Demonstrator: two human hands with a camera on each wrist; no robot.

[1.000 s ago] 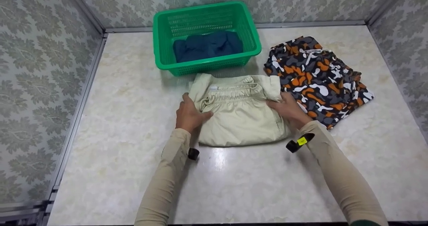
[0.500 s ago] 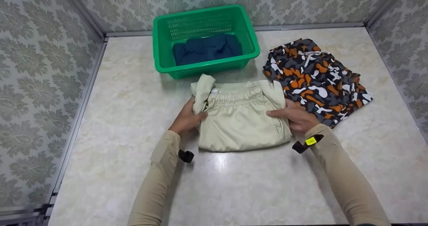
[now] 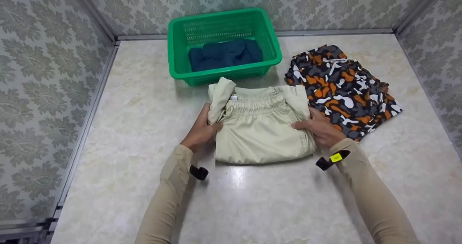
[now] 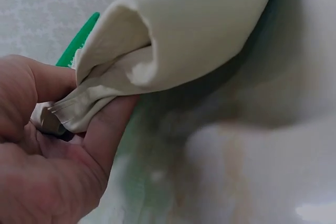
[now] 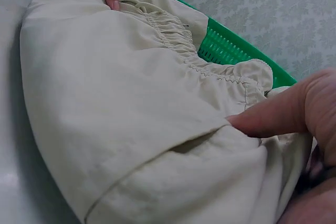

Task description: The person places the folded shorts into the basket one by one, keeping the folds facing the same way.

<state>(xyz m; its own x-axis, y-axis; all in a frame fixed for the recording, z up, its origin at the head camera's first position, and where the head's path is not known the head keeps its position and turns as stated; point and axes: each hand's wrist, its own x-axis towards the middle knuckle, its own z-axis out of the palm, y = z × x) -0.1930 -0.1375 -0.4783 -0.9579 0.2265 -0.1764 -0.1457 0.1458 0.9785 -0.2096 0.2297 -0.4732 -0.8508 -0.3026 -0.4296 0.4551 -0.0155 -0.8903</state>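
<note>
1. Left hand [image 3: 200,130]: thumb and fingers pinching the near-side edge of the folded cream shorts [image 3: 261,135].
2. Green basket [image 3: 171,45]: behind the shorts; dark-blue garment [image 3: 227,54] inside.
3. Cream shorts: between both hands, waistband toward the basket.
4. Right hand [image 3: 325,128]: grasping their opposite edge, thumb on top.
5. Camouflage-patterned garment [image 3: 343,92]: just beside the right hand, on the table [image 3: 126,121].

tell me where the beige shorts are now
In the head view, the beige shorts are central, held between left hand and right hand, in front of the basket and left of the patterned shorts.
</note>
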